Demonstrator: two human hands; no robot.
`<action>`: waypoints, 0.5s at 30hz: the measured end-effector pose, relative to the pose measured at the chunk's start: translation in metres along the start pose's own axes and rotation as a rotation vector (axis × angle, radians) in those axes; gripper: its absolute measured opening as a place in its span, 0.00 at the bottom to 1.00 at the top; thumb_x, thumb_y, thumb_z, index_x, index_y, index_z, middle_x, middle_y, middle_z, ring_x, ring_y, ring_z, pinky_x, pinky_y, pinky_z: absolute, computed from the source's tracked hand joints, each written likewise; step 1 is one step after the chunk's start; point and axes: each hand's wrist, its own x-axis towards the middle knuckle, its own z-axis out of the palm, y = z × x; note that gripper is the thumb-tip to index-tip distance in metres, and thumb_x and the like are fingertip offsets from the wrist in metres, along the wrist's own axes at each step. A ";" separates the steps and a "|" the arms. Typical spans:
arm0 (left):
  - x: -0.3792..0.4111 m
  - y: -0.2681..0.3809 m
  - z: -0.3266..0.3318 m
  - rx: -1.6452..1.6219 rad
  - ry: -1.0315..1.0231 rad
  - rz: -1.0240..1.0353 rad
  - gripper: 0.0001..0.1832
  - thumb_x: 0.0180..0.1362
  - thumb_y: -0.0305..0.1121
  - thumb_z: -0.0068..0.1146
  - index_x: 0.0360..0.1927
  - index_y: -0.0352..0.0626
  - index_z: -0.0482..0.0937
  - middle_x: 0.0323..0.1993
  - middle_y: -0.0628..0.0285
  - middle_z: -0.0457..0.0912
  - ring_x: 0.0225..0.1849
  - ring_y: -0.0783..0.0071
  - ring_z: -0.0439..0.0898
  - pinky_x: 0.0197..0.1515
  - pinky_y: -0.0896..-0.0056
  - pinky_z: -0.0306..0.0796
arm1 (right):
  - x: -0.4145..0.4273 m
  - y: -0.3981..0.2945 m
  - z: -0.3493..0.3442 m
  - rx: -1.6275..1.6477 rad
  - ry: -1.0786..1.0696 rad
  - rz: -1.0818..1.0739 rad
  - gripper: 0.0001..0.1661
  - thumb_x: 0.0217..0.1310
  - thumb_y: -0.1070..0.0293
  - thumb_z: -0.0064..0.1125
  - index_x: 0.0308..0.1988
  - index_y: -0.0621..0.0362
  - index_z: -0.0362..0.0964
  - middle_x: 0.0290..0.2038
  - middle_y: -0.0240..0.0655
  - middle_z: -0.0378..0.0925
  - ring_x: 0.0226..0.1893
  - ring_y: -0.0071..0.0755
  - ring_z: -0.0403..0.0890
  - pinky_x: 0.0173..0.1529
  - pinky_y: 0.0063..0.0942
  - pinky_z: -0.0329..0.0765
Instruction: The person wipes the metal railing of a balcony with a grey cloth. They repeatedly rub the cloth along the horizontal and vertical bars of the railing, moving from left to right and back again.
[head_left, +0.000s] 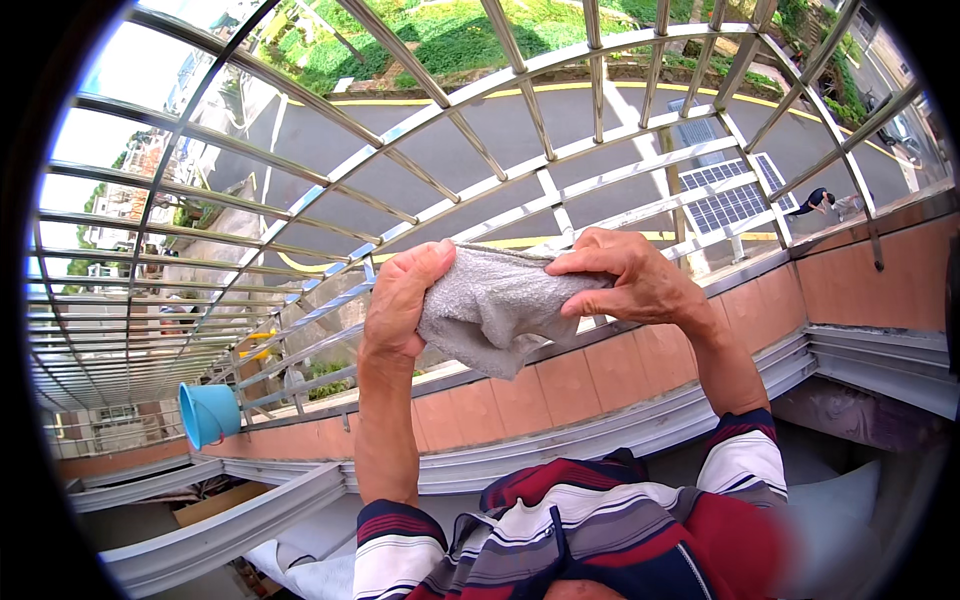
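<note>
A grey terry cloth (499, 307) hangs folded between my two hands, above the tiled window ledge. My left hand (405, 296) grips its left edge, thumb on top. The upper right part of the cloth is pinched by my right hand (634, 277), whose thumb and fingers close on it from the right. The cloth sags in loose folds at its lower edge. Behind both hands stand the stainless steel bars of a window cage (555, 199).
A light blue bucket (210, 415) stands at the left end of the tiled ledge (517, 397). Aluminium window tracks (585, 450) run below it. Outside, beyond the bars, are solar panels (727, 196), a road and people far below.
</note>
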 end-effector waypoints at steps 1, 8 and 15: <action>0.001 0.000 -0.001 0.009 0.003 -0.004 0.12 0.66 0.36 0.56 0.38 0.36 0.81 0.33 0.63 0.84 0.32 0.81 0.80 0.37 0.78 0.75 | 0.000 0.001 0.004 -0.012 0.026 0.039 0.20 0.52 0.61 0.72 0.45 0.57 0.81 0.38 0.37 0.81 0.37 0.37 0.81 0.42 0.33 0.77; 0.010 -0.008 -0.018 0.047 0.073 0.046 0.09 0.64 0.31 0.60 0.43 0.37 0.80 0.33 0.63 0.84 0.33 0.82 0.80 0.34 0.80 0.75 | 0.011 -0.011 0.004 0.063 0.209 -0.047 0.12 0.58 0.74 0.63 0.44 0.60 0.82 0.46 0.42 0.78 0.44 0.38 0.80 0.48 0.30 0.76; 0.012 -0.014 -0.028 0.198 0.075 0.144 0.11 0.65 0.33 0.60 0.47 0.40 0.81 0.36 0.66 0.83 0.36 0.81 0.79 0.38 0.79 0.75 | 0.025 -0.001 0.012 0.189 0.310 -0.055 0.09 0.59 0.73 0.61 0.39 0.65 0.81 0.34 0.37 0.81 0.36 0.32 0.80 0.41 0.26 0.76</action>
